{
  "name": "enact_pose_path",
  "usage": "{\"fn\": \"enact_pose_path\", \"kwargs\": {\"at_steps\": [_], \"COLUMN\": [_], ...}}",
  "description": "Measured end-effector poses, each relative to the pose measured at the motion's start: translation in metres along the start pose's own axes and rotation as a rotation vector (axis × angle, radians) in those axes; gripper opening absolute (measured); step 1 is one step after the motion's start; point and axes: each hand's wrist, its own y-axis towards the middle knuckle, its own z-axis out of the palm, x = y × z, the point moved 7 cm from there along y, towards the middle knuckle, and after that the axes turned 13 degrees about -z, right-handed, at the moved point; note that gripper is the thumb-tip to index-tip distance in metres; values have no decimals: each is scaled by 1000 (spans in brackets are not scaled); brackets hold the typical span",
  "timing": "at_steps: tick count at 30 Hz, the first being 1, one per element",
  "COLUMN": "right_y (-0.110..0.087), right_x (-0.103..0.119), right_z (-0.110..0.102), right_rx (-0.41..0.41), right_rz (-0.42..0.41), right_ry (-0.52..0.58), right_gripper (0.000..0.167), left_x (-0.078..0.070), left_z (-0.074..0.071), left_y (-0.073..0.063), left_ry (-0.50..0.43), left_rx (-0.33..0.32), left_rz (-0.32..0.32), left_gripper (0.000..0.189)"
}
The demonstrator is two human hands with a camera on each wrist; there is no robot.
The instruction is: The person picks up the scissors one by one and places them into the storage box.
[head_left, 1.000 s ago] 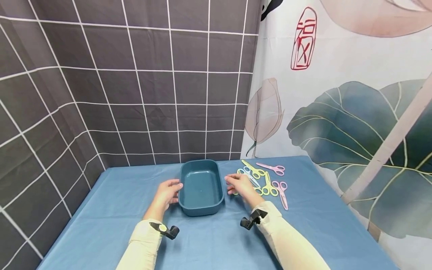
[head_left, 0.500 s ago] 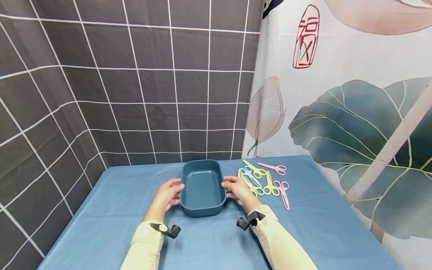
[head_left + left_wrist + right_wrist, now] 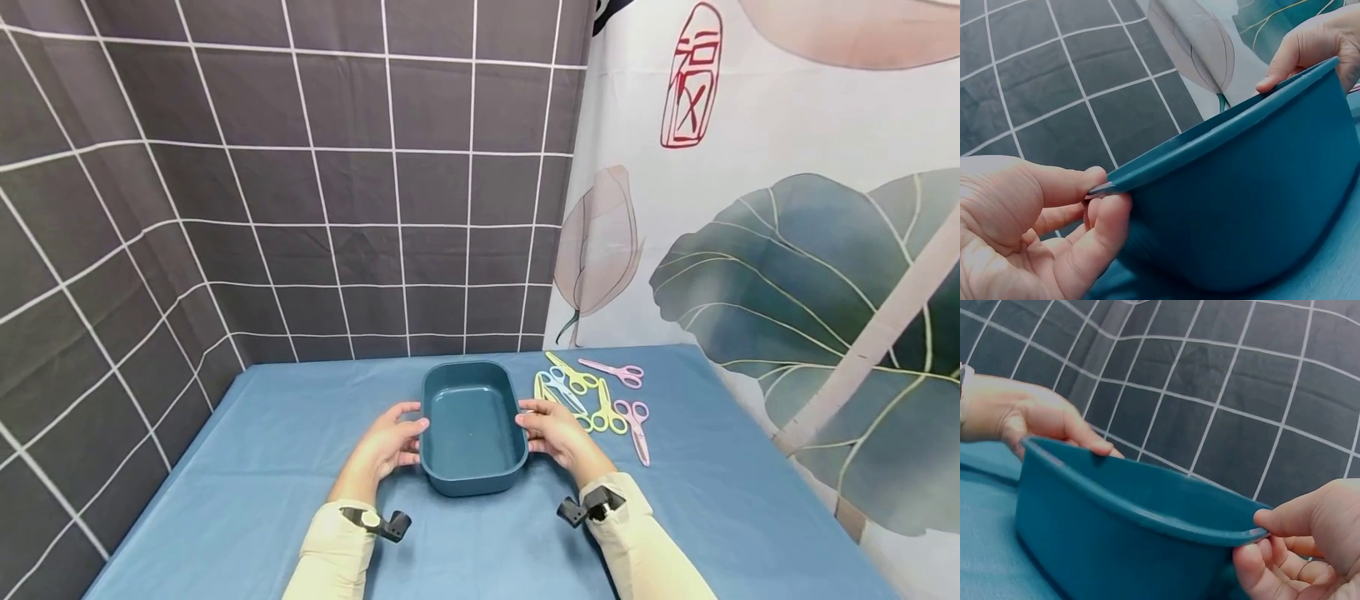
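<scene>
A deep blue rectangular plastic bin [image 3: 476,483] with rounded corners stands on the blue cloth, its inside bare in the head view. My left hand [image 3: 386,442] pinches the bin's left rim, thumb on top and fingers curled beneath the edge. On the opposite side my right hand [image 3: 558,433] pinches the right rim the same way. Both grips show in the left wrist view, where the bin's wall [image 3: 1241,206] fills the middle. The right wrist view shows the right thumb and fingers [image 3: 1291,519] closed over the rim.
Several small scissors lie just right of the bin: yellow scissors [image 3: 607,414], light blue scissors [image 3: 566,392] and pink scissors [image 3: 637,429]. My right hand partly covers one yellow pair. A dark grid curtain [image 3: 360,192] and a lotus-print curtain [image 3: 780,267] stand behind the table.
My right hand has gone from beside the scissors to the bin's right rim. The bin, with both hands on it, has shifted slightly right and nearer to me.
</scene>
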Motion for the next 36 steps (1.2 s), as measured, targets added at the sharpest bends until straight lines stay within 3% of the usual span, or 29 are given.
{"fn": "enact_pose_path", "kwargs": {"at_steps": [5, 9, 12, 15, 19, 26, 36], "right_y": [-1, -1, -3, -9, -20, -25, -28], "right_x": [3, 15, 27, 38, 39, 11, 8], "right_z": [-10, -38, -73, -108, -141, -172, -176], "right_rx": [48, -28, -160, -299, -404, -385, -392], "right_rz": [-34, -117, -205, -293, -371, -262, -225], "right_ry": [-32, -121, -302, -569, -787, -863, -938], "right_gripper": [52, 51, 49, 47, 53, 72, 71], "left_x": [-3, -4, -3, -2, 0, 0, 1], "left_z": [3, 4, 5, 6, 5, 4, 4], "left_y": [-1, -1, -1, 0, 1, 2, 1], "left_ry": [28, 25, 21, 21, 6, -2, -16], "left_rx": [3, -7, -7, -2, 18, 34, 35], "left_rz": [22, 33, 34, 31, 24, 2, -10], "left_gripper": [51, 51, 51, 51, 51, 53, 51]}}
